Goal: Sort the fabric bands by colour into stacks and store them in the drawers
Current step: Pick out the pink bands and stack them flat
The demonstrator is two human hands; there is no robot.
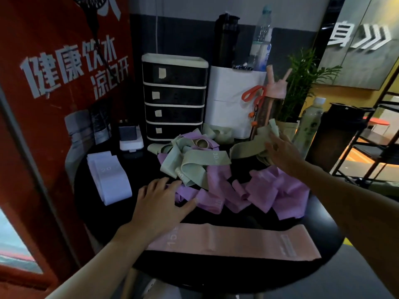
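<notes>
Sage-green fabric band [246, 149], stretched sideways, is touched by the nearer right hand [282, 153] (grip can't be told); left hand [159, 203] is laid flat, fingers spread, on lilac fabric bands [210, 202].

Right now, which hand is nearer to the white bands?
Left. The left hand rests on purple bands beside the white bands; the right hand is farther off, touching a green band.

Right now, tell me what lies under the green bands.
Purple bands show beneath the green bands, spreading toward the front. What else the heap covers cannot be seen.
</notes>
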